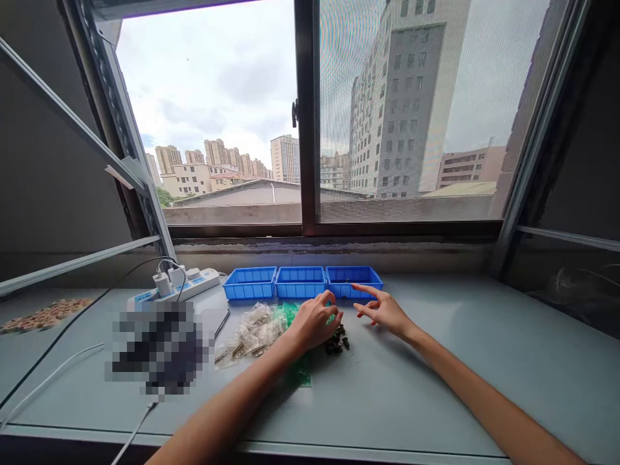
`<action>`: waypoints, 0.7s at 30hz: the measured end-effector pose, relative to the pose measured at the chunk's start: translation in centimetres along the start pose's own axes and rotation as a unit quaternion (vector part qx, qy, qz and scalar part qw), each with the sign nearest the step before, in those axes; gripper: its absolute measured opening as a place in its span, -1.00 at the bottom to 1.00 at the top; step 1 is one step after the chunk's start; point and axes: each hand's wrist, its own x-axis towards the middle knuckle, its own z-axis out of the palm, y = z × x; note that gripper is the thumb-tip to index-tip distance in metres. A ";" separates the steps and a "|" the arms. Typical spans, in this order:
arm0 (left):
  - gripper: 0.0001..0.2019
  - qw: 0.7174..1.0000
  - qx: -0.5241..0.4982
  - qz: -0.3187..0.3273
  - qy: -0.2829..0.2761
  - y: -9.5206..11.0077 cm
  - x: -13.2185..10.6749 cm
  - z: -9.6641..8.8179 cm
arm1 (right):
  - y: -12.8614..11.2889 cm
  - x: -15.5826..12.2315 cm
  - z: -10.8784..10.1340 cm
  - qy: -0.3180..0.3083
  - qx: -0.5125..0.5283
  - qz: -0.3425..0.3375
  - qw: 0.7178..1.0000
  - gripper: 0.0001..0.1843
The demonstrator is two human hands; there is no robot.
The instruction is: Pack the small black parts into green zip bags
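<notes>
My left hand [314, 321] hovers over a small heap of dark screws [336, 340] on the grey table [411, 361], its fingers curled together as in a pinch; what they hold is too small to make out. My right hand [382, 309] is open, fingers spread, index finger pointing toward the rightmost of three blue bins [353, 281] at the table's back. The middle bin [300, 282] and left bin [250, 283] stand in a row beside it. Green bags [303, 371] lie under my left forearm.
Clear plastic bags of small parts [252, 332] lie left of my left hand. A white power strip [177, 287] with chargers and cables sits at the back left, with a blurred-out object [159, 345] before it. A window fills the wall behind.
</notes>
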 end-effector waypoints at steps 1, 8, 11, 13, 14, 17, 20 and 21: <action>-0.71 1.000 0.003 -0.001 -0.001 0.0 0.0 0.0 | 0.1 0.0 0.1 -0.005 -0.007 -0.004 1.000 -0.41; -0.74 1.000 0.024 -0.006 -0.016 0.2 0.2 -0.2 | 0.3 -0.4 0.1 0.026 -0.202 -0.088 0.975 -0.69; -0.74 0.999 0.031 -0.019 -0.013 0.2 0.2 -0.1 | 0.5 -0.5 0.2 -0.007 -0.235 -0.128 0.963 -0.66; -0.75 0.998 0.034 -0.043 -0.002 0.2 0.2 -0.1 | 0.8 -0.5 0.6 -0.027 -0.233 -0.163 0.958 -0.61; -0.75 0.998 0.034 -0.058 0.003 0.2 0.2 0.0 | 0.9 -0.5 0.8 -0.034 -0.234 -0.177 0.955 -0.58; -0.76 0.995 0.024 -0.093 -0.009 0.3 0.2 0.0 | 1.2 -0.5 1.6 -0.061 -0.250 -0.193 0.947 -0.51; -0.77 0.993 0.015 -0.111 -0.040 0.4 0.3 -0.2 | 1.2 -0.3 2.4 -0.088 -0.272 -0.205 0.936 -0.49; -0.78 0.992 0.013 -0.113 -0.046 0.4 0.3 -0.2 | 1.2 -0.2 2.6 -0.092 -0.282 -0.208 0.932 -0.49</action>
